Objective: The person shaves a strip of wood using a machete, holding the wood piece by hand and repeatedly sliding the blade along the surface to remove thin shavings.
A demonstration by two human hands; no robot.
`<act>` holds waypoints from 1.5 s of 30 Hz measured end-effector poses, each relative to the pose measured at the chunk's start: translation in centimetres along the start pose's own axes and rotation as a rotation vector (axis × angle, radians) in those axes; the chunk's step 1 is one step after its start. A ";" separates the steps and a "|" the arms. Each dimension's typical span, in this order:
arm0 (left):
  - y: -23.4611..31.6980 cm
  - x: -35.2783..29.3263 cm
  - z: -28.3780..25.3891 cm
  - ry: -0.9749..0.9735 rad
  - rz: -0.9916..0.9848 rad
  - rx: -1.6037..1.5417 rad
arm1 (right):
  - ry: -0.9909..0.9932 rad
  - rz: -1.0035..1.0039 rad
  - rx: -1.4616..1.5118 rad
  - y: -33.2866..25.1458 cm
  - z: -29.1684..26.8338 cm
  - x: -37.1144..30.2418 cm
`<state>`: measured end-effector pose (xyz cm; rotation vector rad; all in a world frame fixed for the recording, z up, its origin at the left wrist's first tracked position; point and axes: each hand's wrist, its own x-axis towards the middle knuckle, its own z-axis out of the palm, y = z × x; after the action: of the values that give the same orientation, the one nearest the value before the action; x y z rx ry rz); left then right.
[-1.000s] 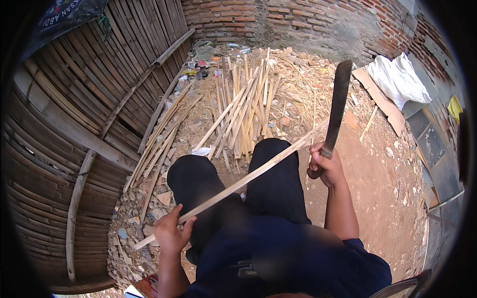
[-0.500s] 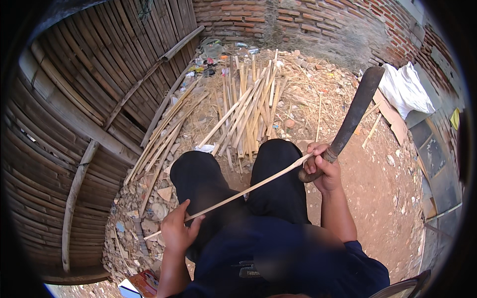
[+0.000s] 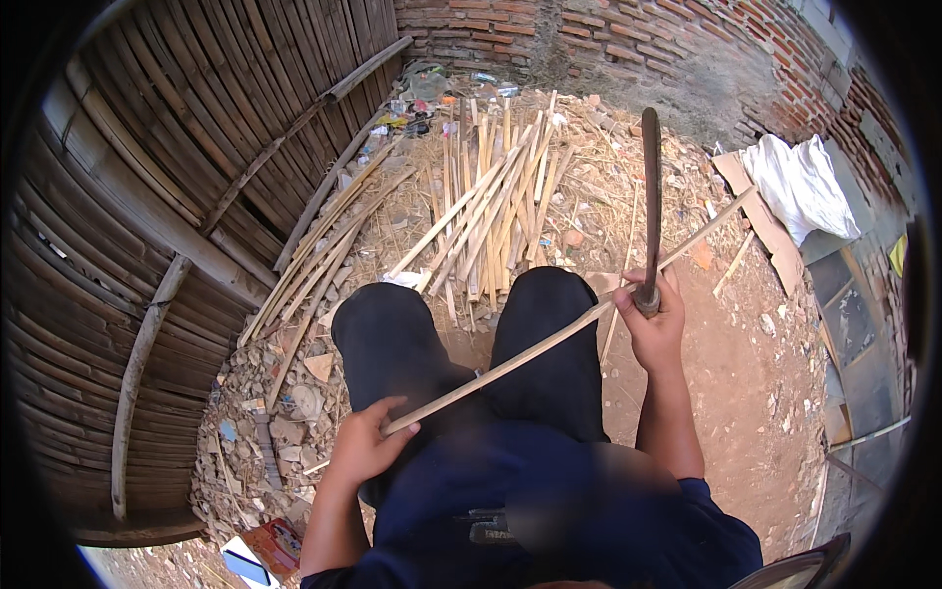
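A long, thin, pale strip, apparently bamboo (image 3: 510, 364), slants across my lap from lower left to upper right. My left hand (image 3: 371, 439) is closed around its lower part beside my left thigh. Beyond my right knee, my right hand (image 3: 659, 329) grips the handle of a machete (image 3: 653, 187), its dark blade pointing up and away, seen nearly edge-on. The strip passes at the fingers of that same hand and runs on past it to the upper right. How those fingers bear on the strip is partly hidden.
A heap of pale strips (image 3: 496, 201) lies ahead on rubble and dry shavings. More strips (image 3: 319, 240) lie along the bamboo wall (image 3: 177, 128) at left. A brick wall (image 3: 638, 44) stands behind. A white sack (image 3: 800, 187) and cardboard (image 3: 760, 221) lie at right.
My right hand has turned the machete from leaning right to nearly upright, its blade now showing narrow. The strip has turned to show a broader side. My left hand has shifted slightly right.
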<state>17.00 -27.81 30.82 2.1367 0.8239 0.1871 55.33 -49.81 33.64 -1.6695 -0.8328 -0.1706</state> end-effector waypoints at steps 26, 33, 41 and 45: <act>2.9 0.1 -0.9 0.037 -0.115 -0.160 | -0.446 -0.235 -0.562 -4.5 4.6 -0.1; 1.6 0.7 0.4 0.071 0.033 -0.154 | -0.829 -0.433 -0.501 -5.7 8.0 -2.8; 2.2 0.4 -1.1 0.033 -0.145 -0.221 | -0.545 -0.148 -0.487 -5.0 7.2 0.8; 0.9 0.7 0.5 0.110 0.013 -0.306 | -0.776 -0.475 -0.458 -5.4 9.1 -1.5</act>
<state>18.19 -28.17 31.06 1.8568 0.7895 0.4137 48.08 -41.97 34.58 -1.9528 -1.8900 -0.0291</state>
